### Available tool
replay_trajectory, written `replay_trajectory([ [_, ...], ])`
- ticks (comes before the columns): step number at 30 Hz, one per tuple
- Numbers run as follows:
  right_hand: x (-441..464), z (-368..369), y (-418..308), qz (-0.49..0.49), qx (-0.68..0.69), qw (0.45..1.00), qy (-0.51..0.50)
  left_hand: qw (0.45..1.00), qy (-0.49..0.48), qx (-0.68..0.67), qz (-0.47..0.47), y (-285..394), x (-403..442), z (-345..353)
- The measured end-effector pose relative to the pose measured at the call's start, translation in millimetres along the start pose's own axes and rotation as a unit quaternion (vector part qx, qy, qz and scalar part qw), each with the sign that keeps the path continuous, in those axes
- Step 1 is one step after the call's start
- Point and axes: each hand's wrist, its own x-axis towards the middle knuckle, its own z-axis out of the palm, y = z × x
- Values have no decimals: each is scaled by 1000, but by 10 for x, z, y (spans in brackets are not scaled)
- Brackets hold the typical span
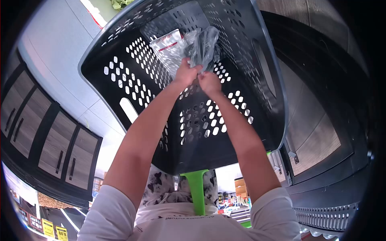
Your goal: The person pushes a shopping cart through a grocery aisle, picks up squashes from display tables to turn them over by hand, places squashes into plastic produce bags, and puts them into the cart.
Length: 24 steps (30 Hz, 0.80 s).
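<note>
Both my arms reach down into a large black perforated plastic shopping basket (193, 156). A crinkled clear plastic bag (207, 42) with something dark in it lies towards the basket's far end. My left hand (187, 74) is closed on the near end of this bag. Close beside it, my right hand (210, 83) is also closed, its fingertips pinching the bag's gathered edge. Left of the bag is a clear-wrapped packet with a white and red label (168, 42), partly behind my left hand. What the bag contains cannot be made out.
A green handle (195, 190) joins the basket's near side, just before my body. Dark cabinets with wood-look doors stand on the left (52, 148) and the right (317, 148). Yellow price signs (48, 227) and store shelves show at the bottom edge.
</note>
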Motion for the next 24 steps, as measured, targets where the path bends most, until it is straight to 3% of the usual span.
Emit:
replay_trajectory([
  [3,-284,224,-128,-80,-71,994,2,985,18,170,-3,82,128,-11],
  [5,-468,270,-275,-122,-165,977,-54,963,-63,260,-29,254,31,-135],
  [7,-528,220,-265,-104,-131,985,-30,936,-124,328,-29,192,53,-219],
  [11,-589,13,-316,-115,-106,988,1,957,-84,270,-72,-80,66,-255],
  [14,-662,-174,-391,-118,-164,979,-22,967,-3,249,-46,-74,115,-146],
  [17,-879,-220,-530,-146,-132,980,-7,972,34,232,-22,62,70,-114],
  [18,-947,-245,-582,-135,-100,986,-22,948,61,312,-12,-156,223,-28],
  [21,-1163,-166,-502,-143,-116,982,-36,835,-95,535,93,-182,-3,-115],
  [23,-1251,-294,-533,-128,-156,977,-68,809,-125,566,96,-228,-140,-191],
  [24,-1228,-350,-497,-166,-178,967,-79,795,-140,583,93,-256,-250,-276],
])
